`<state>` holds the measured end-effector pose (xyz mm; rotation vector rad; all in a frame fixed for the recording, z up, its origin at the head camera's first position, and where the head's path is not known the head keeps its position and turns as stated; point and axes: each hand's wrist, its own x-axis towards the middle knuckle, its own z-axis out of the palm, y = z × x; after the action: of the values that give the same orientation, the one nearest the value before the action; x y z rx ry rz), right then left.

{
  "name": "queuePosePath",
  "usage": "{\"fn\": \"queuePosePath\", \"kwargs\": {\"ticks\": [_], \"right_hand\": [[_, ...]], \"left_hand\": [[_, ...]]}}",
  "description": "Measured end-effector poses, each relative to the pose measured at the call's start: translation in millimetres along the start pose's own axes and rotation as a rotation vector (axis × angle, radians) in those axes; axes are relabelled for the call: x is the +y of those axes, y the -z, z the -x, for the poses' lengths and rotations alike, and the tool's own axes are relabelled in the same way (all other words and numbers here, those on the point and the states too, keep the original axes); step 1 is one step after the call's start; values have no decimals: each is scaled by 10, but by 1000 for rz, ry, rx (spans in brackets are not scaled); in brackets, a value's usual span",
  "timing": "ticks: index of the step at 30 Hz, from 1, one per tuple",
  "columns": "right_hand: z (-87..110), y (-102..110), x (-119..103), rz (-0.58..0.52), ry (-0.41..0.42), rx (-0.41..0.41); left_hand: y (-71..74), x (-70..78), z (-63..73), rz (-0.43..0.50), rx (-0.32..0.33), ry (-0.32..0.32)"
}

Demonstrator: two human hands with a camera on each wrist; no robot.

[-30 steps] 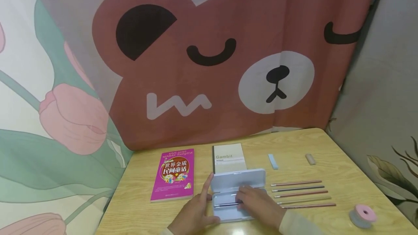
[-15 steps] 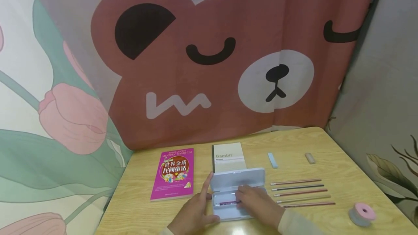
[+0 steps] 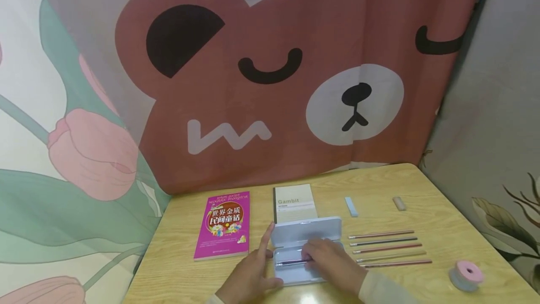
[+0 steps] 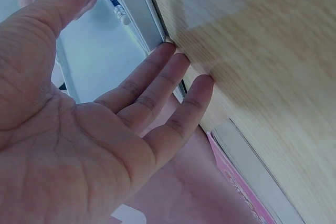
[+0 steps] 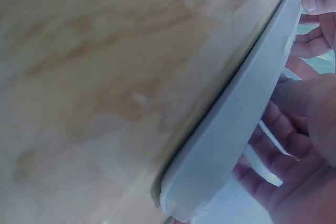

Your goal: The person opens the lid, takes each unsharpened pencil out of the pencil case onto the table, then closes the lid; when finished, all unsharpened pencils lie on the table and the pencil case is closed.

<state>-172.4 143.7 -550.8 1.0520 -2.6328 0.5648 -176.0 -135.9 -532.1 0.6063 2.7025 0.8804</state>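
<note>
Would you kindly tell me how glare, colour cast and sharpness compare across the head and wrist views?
Head view: bright glare on the table at the bottom edge, the notebook's title readable; left wrist view: bluish cast over the pencil case, creases clear on the left hand; right wrist view: hazy, wood grain blurred, a washed-out white patch top right.

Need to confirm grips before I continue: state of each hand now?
Left hand: open, touching the pencil case.
Right hand: closed, holding the pencil in it.
</note>
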Motion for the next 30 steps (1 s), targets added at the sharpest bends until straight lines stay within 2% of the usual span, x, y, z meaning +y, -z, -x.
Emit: {"fn": "queuePosePath", "kwargs": {"ticks": [5, 8, 11, 14, 20, 25, 30], "right_hand": [[4, 50, 33, 63, 145, 120], [13, 138, 75, 72, 190, 143], [82, 267, 126, 50, 162, 108], [202, 418, 187, 16, 96, 67], [543, 688, 345, -1, 22, 43], [892, 795, 492, 14, -46, 39], [1169, 837, 645, 61, -41, 62]], "left_hand": [[4, 9, 4, 7, -1, 1], [14, 26, 5, 16, -3, 9], [22, 38, 7, 21, -3, 14], [26, 39, 13, 18, 4, 2], [35, 33, 50, 6, 28, -66], [33, 24, 65, 12, 25, -85], [14, -4, 55, 8, 18, -79]]}}
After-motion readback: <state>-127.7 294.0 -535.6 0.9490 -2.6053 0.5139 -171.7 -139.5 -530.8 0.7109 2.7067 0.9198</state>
